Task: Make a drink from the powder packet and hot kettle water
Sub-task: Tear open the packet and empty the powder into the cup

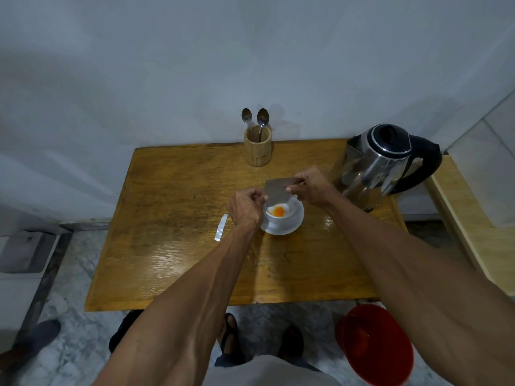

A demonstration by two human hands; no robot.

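Grey foil packet [277, 192] is held from both sides. Your left hand [245, 207] grips its left edge, thumb against curled fingers. Your right hand [309, 188] pinches the upper right corner between thumb and forefinger, other fingers tucked in.

Both forearms reach in from the near edge of the table [181, 218], backs of the hands up. The right hand sits slightly farther from you than the left.

The packet hangs tilted over the white cup [278, 218], lower edge down at the rim. Can't tell if it touches; the view is too soft there. The packet face is plain dull grey, no print readable.

The cup stands on a white saucer [294, 225], mid-table, a bit right of centre. Inside the cup is a small heap of orange powder [279, 211].

A steel kettle [381, 168] with black handle and lid stands at the far right corner, just beyond your right hand.

A wooden holder [257, 149] stands at the middle of the far edge, holding two spoons [262, 118], bowls up.

A silver torn strip [221, 227] lies flat on the table just left of your left wrist.
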